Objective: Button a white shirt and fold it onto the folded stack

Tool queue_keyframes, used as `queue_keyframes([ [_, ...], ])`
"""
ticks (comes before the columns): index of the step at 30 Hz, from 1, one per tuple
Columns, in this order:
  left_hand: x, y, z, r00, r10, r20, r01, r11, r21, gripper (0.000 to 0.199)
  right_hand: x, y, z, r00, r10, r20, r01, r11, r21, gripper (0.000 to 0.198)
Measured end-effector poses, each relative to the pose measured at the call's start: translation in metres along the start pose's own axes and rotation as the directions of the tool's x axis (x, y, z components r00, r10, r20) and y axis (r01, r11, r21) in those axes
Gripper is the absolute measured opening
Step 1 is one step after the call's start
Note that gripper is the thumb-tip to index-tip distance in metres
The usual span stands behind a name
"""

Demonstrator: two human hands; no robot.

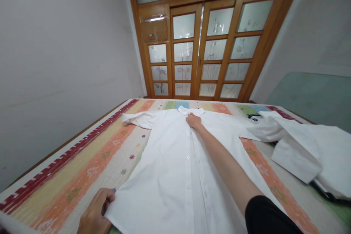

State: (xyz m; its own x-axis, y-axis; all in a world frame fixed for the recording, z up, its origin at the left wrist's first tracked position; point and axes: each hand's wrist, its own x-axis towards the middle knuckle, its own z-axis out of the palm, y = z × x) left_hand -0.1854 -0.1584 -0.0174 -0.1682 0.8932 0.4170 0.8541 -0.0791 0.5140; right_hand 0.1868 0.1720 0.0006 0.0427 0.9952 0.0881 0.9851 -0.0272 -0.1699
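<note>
A white button-up shirt (170, 161) lies spread front side up, its collar (201, 111) at the far end and its hem toward me. The front placket is parted along much of its length, with small buttons showing. My left hand (95, 210) pinches the shirt's lower left corner between thumb and fingers. Stretched far forward, my right hand (194, 120) is at the placket just below the collar, its fingers curled onto the cloth. The exact grip of those fingertips is too small to make out.
A striped, patterned cloth (101, 153) covers the surface beneath the shirt. Other white garments (309, 150) lie heaped at the right, touching the shirt's right sleeve, with dark items under them. Behind stand wooden glass-paned doors (200, 51); a greenish panel (312, 95) is at the right.
</note>
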Motion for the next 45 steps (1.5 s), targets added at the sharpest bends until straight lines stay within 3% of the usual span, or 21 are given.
queue_keyframes([
  [5,0.017,-0.018,-0.002,0.972,0.208,0.107,-0.209,0.978,-0.002,0.019,0.010,0.010,0.000,0.997,0.077,0.007,-0.077,0.996,-0.034,0.040],
  [10,0.012,-0.029,-0.007,0.952,0.271,0.142,-0.279,0.960,0.036,0.021,0.015,0.010,0.002,0.994,0.106,0.012,-0.106,0.993,-0.047,0.043],
  [16,0.010,-0.022,-0.023,0.885,0.431,0.178,-0.442,0.896,0.029,0.013,0.004,0.016,-0.009,0.998,-0.017,0.063,0.018,0.999,-0.027,0.042],
  [19,0.017,0.001,-0.031,0.845,0.469,0.256,-0.475,0.879,-0.044,0.011,-0.017,0.022,-0.022,0.990,-0.123,0.072,0.124,0.992,-0.004,0.044],
  [22,0.027,0.044,-0.025,0.813,0.428,0.395,-0.413,0.902,-0.127,0.016,-0.047,0.024,-0.034,0.979,-0.194,0.059,0.194,0.981,0.018,0.048],
  [26,0.037,0.114,0.010,0.732,0.357,0.580,-0.394,0.917,-0.067,0.033,-0.094,0.017,-0.044,0.968,-0.223,0.112,0.218,0.975,0.050,0.041],
  [30,0.035,0.165,0.050,0.614,0.340,0.712,-0.497,0.868,0.014,0.040,-0.132,0.009,-0.047,0.942,-0.251,0.222,0.230,0.966,0.115,0.026],
  [33,0.034,0.180,0.068,0.566,0.300,0.768,-0.560,0.824,0.091,0.041,-0.150,0.007,-0.048,0.922,-0.263,0.285,0.213,0.957,0.196,0.020],
  [35,0.036,0.184,0.072,0.550,0.265,0.792,-0.564,0.817,0.118,0.038,-0.156,0.007,-0.046,0.904,-0.251,0.345,0.129,0.932,0.339,0.018],
  [38,0.040,0.186,0.072,0.537,0.254,0.805,-0.568,0.814,0.121,0.032,-0.159,0.008,-0.041,0.881,-0.245,0.404,-0.040,0.812,0.582,0.016],
  [45,0.052,0.192,0.061,0.517,0.447,0.730,-0.599,0.798,-0.065,0.031,-0.162,0.005,-0.037,0.916,-0.099,0.390,-0.255,0.607,0.753,0.017],
])
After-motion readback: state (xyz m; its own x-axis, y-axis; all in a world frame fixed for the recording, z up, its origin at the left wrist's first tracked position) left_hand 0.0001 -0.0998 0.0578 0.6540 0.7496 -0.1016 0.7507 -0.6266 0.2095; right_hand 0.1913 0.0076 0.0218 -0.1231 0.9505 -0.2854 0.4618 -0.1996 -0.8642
